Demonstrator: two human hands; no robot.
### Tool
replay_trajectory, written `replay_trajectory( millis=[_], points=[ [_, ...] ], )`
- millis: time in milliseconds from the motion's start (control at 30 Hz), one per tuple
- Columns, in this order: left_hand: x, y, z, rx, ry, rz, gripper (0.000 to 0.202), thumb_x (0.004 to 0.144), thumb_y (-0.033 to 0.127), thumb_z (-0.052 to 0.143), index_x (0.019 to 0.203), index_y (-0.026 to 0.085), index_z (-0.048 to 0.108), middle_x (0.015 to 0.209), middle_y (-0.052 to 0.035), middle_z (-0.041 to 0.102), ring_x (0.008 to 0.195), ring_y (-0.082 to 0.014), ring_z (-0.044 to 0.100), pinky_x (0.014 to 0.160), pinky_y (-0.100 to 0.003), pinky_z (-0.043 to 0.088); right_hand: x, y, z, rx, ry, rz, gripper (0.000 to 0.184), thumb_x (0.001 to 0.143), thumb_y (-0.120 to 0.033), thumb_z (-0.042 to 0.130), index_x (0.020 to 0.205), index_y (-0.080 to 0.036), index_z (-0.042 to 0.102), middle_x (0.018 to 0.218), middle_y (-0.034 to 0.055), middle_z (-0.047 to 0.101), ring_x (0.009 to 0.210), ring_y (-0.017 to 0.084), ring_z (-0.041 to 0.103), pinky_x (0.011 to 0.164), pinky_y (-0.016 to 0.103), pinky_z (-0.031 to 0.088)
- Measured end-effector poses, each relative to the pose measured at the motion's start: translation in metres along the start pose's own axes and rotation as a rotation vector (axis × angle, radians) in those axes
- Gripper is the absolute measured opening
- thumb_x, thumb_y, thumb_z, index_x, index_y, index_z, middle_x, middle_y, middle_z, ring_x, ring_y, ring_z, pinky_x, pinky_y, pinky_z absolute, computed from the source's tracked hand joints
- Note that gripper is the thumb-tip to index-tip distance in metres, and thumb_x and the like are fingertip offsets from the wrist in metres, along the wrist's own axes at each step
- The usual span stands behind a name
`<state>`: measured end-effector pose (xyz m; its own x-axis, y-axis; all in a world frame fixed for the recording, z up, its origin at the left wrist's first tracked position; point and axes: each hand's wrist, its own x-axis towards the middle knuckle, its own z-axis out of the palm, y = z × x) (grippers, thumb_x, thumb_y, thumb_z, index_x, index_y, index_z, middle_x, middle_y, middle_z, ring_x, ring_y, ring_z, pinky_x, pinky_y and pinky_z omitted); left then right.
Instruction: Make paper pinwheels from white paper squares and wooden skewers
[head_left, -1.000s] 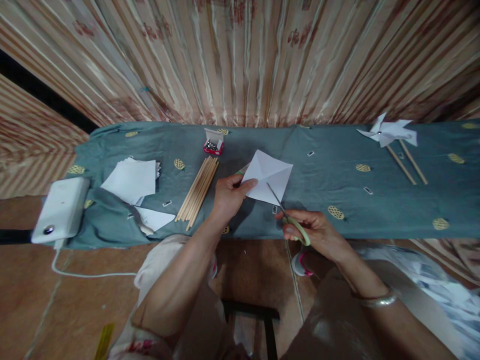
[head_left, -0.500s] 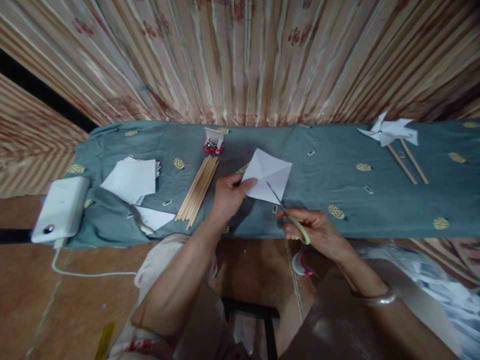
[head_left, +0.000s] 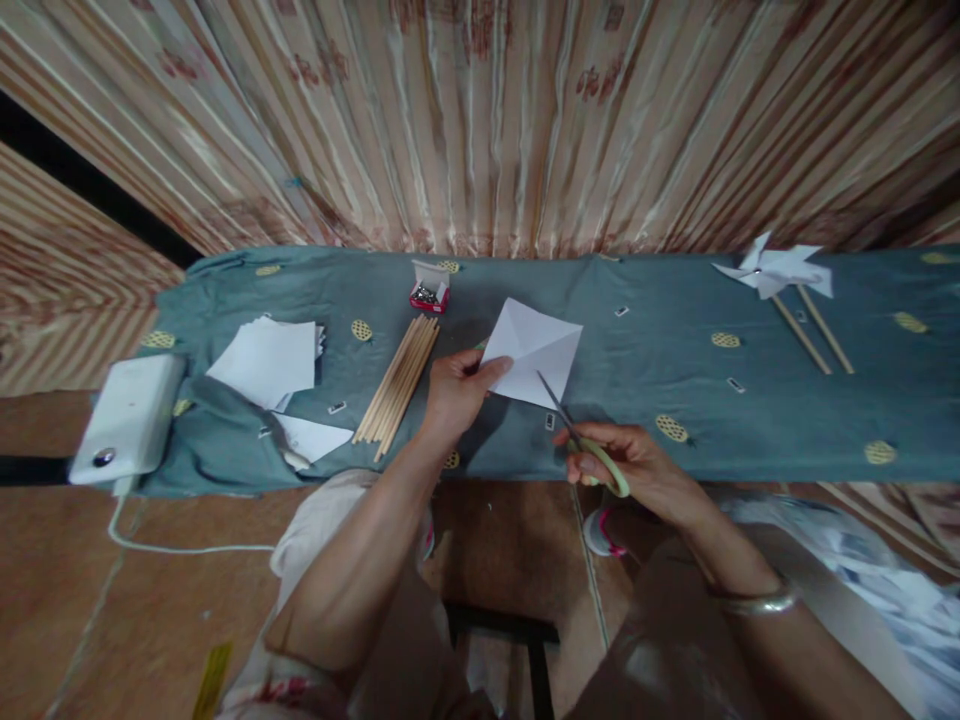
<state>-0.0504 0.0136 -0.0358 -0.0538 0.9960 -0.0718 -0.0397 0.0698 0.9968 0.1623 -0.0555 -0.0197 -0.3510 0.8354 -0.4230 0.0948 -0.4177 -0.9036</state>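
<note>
A square sheet of white paper [head_left: 536, 340] with diagonal creases is pinched at its left corner by my left hand [head_left: 459, 390], thumb on top. My right hand [head_left: 626, 462] is closed around the light green handles of a pair of scissors [head_left: 600, 455]. Their dark blades reach up and left to the paper's lower right part, with the tip near the middle of the sheet. Whether the blades are parted there I cannot tell. Just left of my left hand lies a bundle of wooden sticks [head_left: 397, 385].
Behind the sticks stands an open red box [head_left: 429, 290] of small metal pieces. A stack of white paper [head_left: 270, 355], a loose paper piece [head_left: 311, 437] and a white power bank [head_left: 127, 415] with a cable are at left. Paper pinwheels [head_left: 787, 270] on sticks lie at far right.
My right hand and the scissors have shifted very slightly down and right. The paper stays in my left hand, its tilt a little changed. The whole view has shifted slightly.
</note>
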Motion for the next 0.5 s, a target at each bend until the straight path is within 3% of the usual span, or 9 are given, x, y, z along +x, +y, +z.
replay_trajectory(
  millis=[333, 400, 500],
  points=[
    [0.0, 0.007, -0.004, -0.096, 0.021, -0.051, 0.025, 0.063, 0.037, 0.074, 0.06, 0.015, 0.064, 0.053, 0.0031, 0.053, 0.05, -0.0091, 0.044, 0.049, -0.022, 0.032, -0.023, -0.011, -0.039, -0.041, -0.074, -0.006, 0.052, 0.063, -0.056, 0.078, 0.093, -0.015, 0.072, 0.063, 0.003, 0.063, 0.055, 0.011, 0.055, 0.052, 0.023, 0.044],
    [-0.001, 0.006, -0.004, -0.075, 0.001, -0.053, 0.025, 0.063, 0.037, 0.074, 0.059, 0.015, 0.064, 0.051, 0.0032, 0.052, 0.049, -0.0091, 0.042, 0.048, -0.022, 0.03, -0.023, -0.014, -0.044, -0.012, 0.011, -0.063, 0.052, 0.061, -0.057, 0.079, 0.092, -0.015, 0.073, 0.063, 0.0033, 0.064, 0.054, 0.011, 0.054, 0.051, 0.023, 0.044],
    [-0.003, 0.003, -0.001, -0.025, -0.085, -0.073, 0.023, 0.062, 0.036, 0.074, 0.058, 0.015, 0.066, 0.049, 0.0028, 0.051, 0.047, -0.0092, 0.041, 0.047, -0.022, 0.027, -0.016, -0.015, -0.049, -0.005, 0.252, -0.169, 0.045, 0.059, -0.052, 0.082, 0.087, -0.019, 0.072, 0.062, 0.0017, 0.065, 0.052, 0.011, 0.053, 0.05, 0.022, 0.043]
  ],
)
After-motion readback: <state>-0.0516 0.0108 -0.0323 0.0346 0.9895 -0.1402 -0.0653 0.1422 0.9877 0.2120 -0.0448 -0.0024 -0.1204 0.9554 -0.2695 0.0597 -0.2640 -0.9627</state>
